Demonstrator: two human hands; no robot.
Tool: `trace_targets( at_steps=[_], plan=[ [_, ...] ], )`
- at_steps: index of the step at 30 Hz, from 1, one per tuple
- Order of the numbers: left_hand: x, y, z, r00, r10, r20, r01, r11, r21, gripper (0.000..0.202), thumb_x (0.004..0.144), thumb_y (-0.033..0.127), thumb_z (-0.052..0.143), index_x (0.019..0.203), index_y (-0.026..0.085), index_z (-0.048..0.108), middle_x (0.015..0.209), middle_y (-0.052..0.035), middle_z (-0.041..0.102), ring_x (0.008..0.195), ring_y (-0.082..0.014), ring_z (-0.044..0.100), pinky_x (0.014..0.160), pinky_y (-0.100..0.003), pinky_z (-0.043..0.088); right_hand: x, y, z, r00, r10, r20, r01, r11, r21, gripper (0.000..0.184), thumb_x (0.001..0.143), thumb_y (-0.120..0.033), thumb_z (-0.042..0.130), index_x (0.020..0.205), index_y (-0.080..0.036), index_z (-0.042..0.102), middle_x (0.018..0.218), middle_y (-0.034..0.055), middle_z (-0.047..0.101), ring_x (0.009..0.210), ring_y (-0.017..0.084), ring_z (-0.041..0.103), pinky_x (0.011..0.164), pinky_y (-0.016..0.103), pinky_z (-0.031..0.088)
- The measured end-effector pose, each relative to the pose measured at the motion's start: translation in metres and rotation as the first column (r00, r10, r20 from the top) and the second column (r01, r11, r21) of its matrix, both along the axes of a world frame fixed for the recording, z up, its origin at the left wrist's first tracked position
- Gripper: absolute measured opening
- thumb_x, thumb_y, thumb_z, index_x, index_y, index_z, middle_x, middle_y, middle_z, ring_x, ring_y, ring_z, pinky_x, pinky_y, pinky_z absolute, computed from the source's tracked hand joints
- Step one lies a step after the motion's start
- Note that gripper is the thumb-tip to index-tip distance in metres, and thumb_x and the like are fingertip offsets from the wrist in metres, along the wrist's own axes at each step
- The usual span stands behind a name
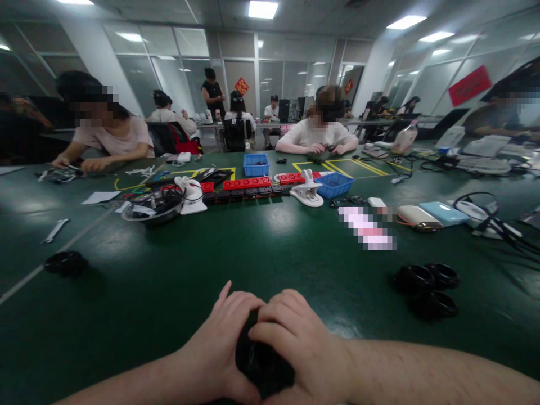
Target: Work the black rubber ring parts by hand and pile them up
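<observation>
Both my hands meet at the near edge of the green table point(270, 253). My left hand point(219, 343) and my right hand point(299, 337) are wrapped round a black round part point(261, 365), which they mostly hide. Fingers of both hands curl over its top. To the right lie three black rings point(428, 287) in a small heap. Another black ring point(65, 262) lies alone at the left.
A red and black power strip point(247, 188), two blue bins point(256, 164), white stands point(307, 191), a bowl of cables point(152, 208), a wrench point(54, 230), phones and power banks point(422, 216) lie across the table. Other people sit working on the far side.
</observation>
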State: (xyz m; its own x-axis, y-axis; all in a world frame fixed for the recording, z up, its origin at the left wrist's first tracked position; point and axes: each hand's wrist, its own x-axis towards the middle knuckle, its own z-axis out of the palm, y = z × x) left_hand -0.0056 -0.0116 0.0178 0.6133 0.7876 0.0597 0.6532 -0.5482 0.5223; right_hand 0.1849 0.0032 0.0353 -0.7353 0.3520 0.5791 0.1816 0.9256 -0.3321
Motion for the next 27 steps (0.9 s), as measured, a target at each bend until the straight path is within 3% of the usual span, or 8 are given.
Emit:
trace_targets(
  at_steps=[2,6,8,11,15,19,25,27],
  plan=[
    [0.005,-0.011,-0.006,0.991,0.131,0.005,-0.131,0.990,0.054,0.088,0.040,0.070,0.069,0.106,0.018,0.047,0.100,-0.0093,0.055,0.096,-0.0328,0.052,0.100,-0.068,0.009,-0.002,-0.001,-0.006,0.990,-0.132,-0.050,0.130,0.991,-0.029,0.061,0.077,-0.070,0.036,0.088,-0.012,0.054,0.082,0.0071,0.059,0.073,0.017,0.049,0.067,0.034,0.036],
    [0.016,-0.023,-0.006,0.987,0.159,-0.021,-0.157,0.985,0.065,0.085,0.043,0.081,0.059,0.097,0.016,0.049,0.096,-0.0107,0.053,0.094,-0.0336,0.051,0.096,-0.070,0.012,-0.007,-0.004,-0.014,0.974,-0.225,0.008,0.225,0.974,-0.031,0.064,0.077,-0.074,0.028,0.069,-0.015,0.052,0.066,0.0026,0.054,0.063,0.015,0.042,0.062,0.033,0.030],
    [0.019,-0.022,-0.003,0.985,0.168,-0.034,-0.164,0.982,0.091,0.072,0.048,0.073,0.064,0.091,0.017,0.052,0.093,-0.0084,0.054,0.092,-0.0305,0.051,0.098,-0.067,0.013,-0.008,-0.005,-0.014,0.971,-0.239,0.023,0.239,0.971,-0.017,0.061,0.078,-0.071,0.031,0.068,-0.015,0.053,0.065,0.0025,0.053,0.062,0.015,0.041,0.062,0.033,0.029],
    [0.017,-0.014,0.001,0.984,0.171,-0.048,-0.165,0.980,0.109,0.046,0.052,0.046,0.073,0.083,0.017,0.055,0.089,-0.0041,0.053,0.088,-0.0249,0.051,0.102,-0.060,0.012,-0.006,-0.004,-0.012,0.975,-0.217,0.042,0.217,0.976,-0.009,0.049,0.081,-0.059,0.039,0.075,-0.014,0.057,0.070,0.0041,0.056,0.067,0.016,0.043,0.065,0.034,0.030],
    [0.006,0.003,0.003,1.000,0.025,0.004,-0.026,0.998,0.049,0.046,0.049,0.029,0.077,0.090,0.020,0.059,0.096,-0.0015,0.052,0.093,-0.0221,0.050,0.104,-0.051,0.017,-0.002,0.001,-0.007,0.992,-0.095,0.086,0.099,0.994,-0.043,0.032,0.076,-0.036,0.047,0.096,-0.014,0.060,0.086,0.0072,0.058,0.079,0.019,0.046,0.071,0.035,0.033],
    [-0.003,0.018,0.004,0.994,-0.102,0.049,0.104,0.994,-0.046,0.041,0.053,0.029,0.080,0.088,0.022,0.062,0.103,-0.0018,0.050,0.100,-0.0227,0.046,0.094,-0.038,0.035,-0.001,0.007,-0.003,0.989,0.031,0.144,-0.021,0.997,-0.070,0.031,0.071,-0.025,0.046,0.096,-0.016,0.061,0.094,0.0069,0.058,0.085,0.020,0.045,0.074,0.036,0.035],
    [-0.008,0.027,0.011,0.963,-0.267,-0.038,0.262,0.961,-0.093,0.012,0.071,0.031,0.071,0.080,0.025,0.065,0.114,-0.0008,0.051,0.114,-0.0243,0.042,0.107,-0.047,0.013,-0.003,0.004,-0.005,0.979,0.168,0.116,-0.160,0.984,-0.076,0.030,0.071,-0.017,0.040,0.093,-0.019,0.061,0.088,0.0020,0.062,0.083,0.018,0.045,0.075,0.036,0.033],
    [-0.010,0.027,0.013,0.961,-0.273,-0.038,0.268,0.958,-0.105,0.020,0.073,0.034,0.069,0.091,0.027,0.064,0.119,-0.0012,0.049,0.117,-0.0246,0.040,0.107,-0.048,0.011,-0.002,0.003,-0.004,0.984,0.165,0.063,-0.162,0.985,-0.052,0.029,0.073,-0.017,0.040,0.095,-0.019,0.059,0.093,0.0022,0.062,0.084,0.019,0.046,0.076,0.036,0.034]
  ],
)
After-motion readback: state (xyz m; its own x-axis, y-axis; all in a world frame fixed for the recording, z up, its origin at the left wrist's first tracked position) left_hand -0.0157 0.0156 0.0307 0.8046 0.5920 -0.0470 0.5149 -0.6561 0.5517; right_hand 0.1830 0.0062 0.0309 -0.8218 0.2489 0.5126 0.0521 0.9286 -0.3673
